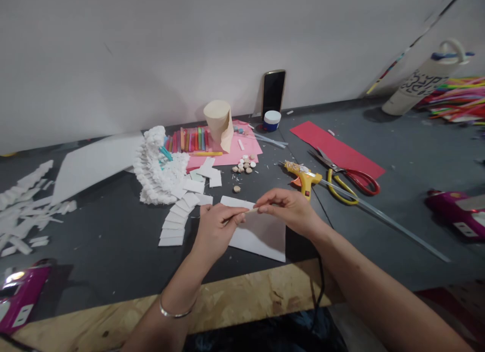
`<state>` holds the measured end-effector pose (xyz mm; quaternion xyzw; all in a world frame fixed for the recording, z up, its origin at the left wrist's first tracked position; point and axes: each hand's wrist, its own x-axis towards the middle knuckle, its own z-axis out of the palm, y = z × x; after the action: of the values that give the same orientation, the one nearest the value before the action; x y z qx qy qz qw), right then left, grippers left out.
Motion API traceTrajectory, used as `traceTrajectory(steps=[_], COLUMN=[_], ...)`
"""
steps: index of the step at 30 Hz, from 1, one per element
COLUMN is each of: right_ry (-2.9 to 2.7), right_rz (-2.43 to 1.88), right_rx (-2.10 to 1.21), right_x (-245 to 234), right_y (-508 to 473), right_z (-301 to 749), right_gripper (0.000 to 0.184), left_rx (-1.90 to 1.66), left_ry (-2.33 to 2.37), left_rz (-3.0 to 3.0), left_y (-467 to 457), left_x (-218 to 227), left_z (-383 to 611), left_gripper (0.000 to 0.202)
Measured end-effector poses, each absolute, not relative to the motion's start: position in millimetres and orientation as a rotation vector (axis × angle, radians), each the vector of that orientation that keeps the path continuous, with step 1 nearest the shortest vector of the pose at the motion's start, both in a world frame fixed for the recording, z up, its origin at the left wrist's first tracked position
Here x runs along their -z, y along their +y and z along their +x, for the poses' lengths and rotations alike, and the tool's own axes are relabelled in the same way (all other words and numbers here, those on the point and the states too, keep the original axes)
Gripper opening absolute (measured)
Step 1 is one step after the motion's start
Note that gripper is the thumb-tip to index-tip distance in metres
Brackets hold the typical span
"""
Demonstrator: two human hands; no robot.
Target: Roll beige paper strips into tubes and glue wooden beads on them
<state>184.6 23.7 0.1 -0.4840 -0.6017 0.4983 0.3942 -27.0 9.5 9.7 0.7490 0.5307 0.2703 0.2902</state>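
Note:
My left hand (217, 225) and my right hand (286, 208) meet above a white sheet (261, 236). Between their fingertips they pinch a thin, pale beige strip (251, 210), one end in each hand; its material is too small to make out. A single small round beige piece (237, 189) lies just beyond my hands, with a cluster of white and beige round pieces (245, 164) behind it. Left of my left hand, flat white rectangles (174, 220) overlap in a curved row. A yellow glue gun (303, 176) rests beyond my right hand.
Scissors (343, 175) overlap red paper (337, 147) on the right, near a long clear glue stick (401, 223). A ruffled white piece (155, 170), oil-pastel-like sticks (189, 140), a beige paper cone (219, 120), a jar (272, 120) and a phone (273, 93) stand behind.

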Motion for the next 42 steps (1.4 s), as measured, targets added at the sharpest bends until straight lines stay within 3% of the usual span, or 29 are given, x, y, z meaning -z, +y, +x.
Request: traceTrajectory(steps=[4,22,25,30,36,42], right_ry=[-1.454,-1.797,-1.684,-1.399,-1.336,-1.338], right_rz=[-1.217,-1.408,-1.368,-1.126,-1.062,-1.211], right_rx=[-1.447,-1.032,-1.085,-1.486,-1.492,-1.328], right_x=[-3.3,-0.9,-0.7,6.8,13.5,11.8], right_y=[24.8,25.1,25.9,26.4,16.8,11.3], right_z=[187.0,189.8,190.2,185.9,167.2,165.2], right_gripper=[0.021,0.014,0.015,0.049,0.028,0.022], left_rx=[-0.712,-0.779,-0.810,-0.988,-1.035,-0.972], left_ry=[1.454,1.486,1.506,1.432,1.313,1.460], left_rz=[2.090,2.243,2.131,1.737,1.599,1.693], left_y=[7.1,4.0,5.3,7.6,2.8,-2.8], left_x=[-13.1,-14.1,-13.7,-9.1,-5.1,-5.0], left_z=[-26.6,-22.7,-23.5,-23.6,-12.3,-4.2], left_gripper=[0.020,0.018,0.017,0.018,0.017,0.013])
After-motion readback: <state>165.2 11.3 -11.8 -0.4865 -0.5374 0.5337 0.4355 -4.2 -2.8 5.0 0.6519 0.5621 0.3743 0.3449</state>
